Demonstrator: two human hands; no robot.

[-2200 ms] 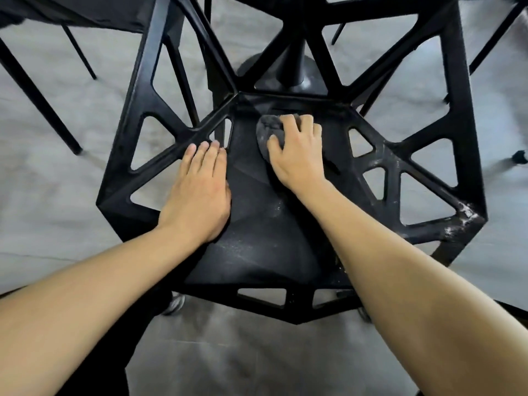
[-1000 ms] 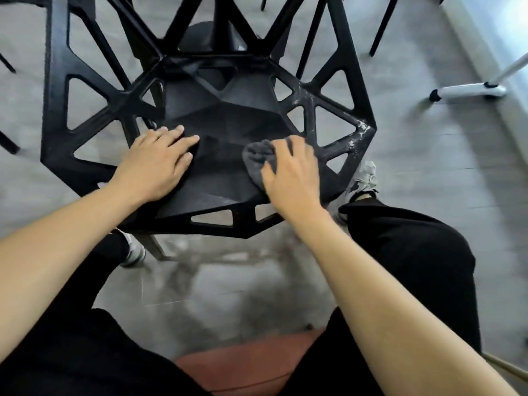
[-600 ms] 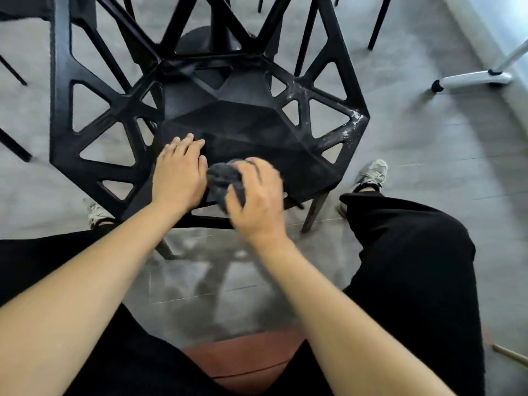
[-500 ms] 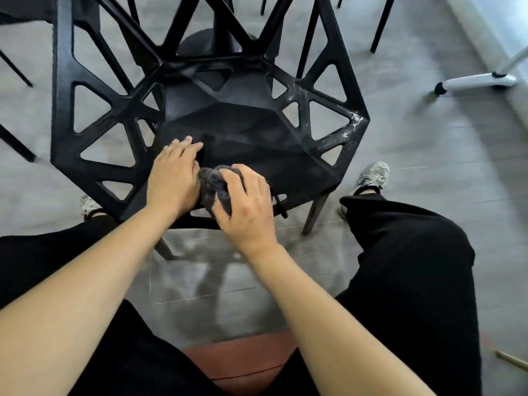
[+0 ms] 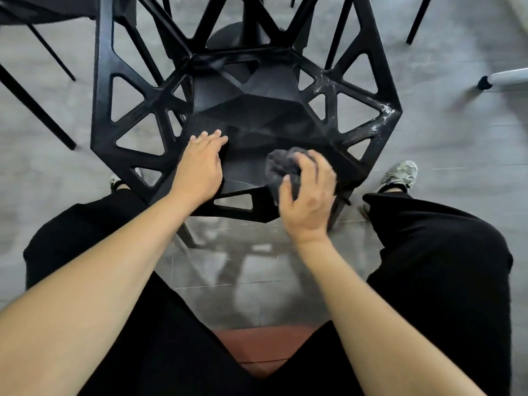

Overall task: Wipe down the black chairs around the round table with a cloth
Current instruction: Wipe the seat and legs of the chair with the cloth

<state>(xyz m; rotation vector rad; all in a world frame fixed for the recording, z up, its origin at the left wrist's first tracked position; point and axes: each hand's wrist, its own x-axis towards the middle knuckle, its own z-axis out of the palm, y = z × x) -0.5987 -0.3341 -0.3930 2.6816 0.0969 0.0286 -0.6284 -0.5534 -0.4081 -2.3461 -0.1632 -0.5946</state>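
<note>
grey tiled floor (image 5: pixel 445 132) fills your head view. one black angular chair with triangular cut-outs (image 5: pixel 257 110) stands between your knees, its seat front toward you and its back rising away from you. your left hand (image 5: pixel 200 164) lies flat on the seat's left part, fingers straight, gripping nothing. your right hand (image 5: pixel 308 192) clutches one crumpled dark grey cloth (image 5: pixel 281 167) at the seat's front right edge. two grey sneakers show, the right one (image 5: pixel 401 174) beside the chair.

Soft even daylight, wide-angle edge distortion, slight blur.
</note>
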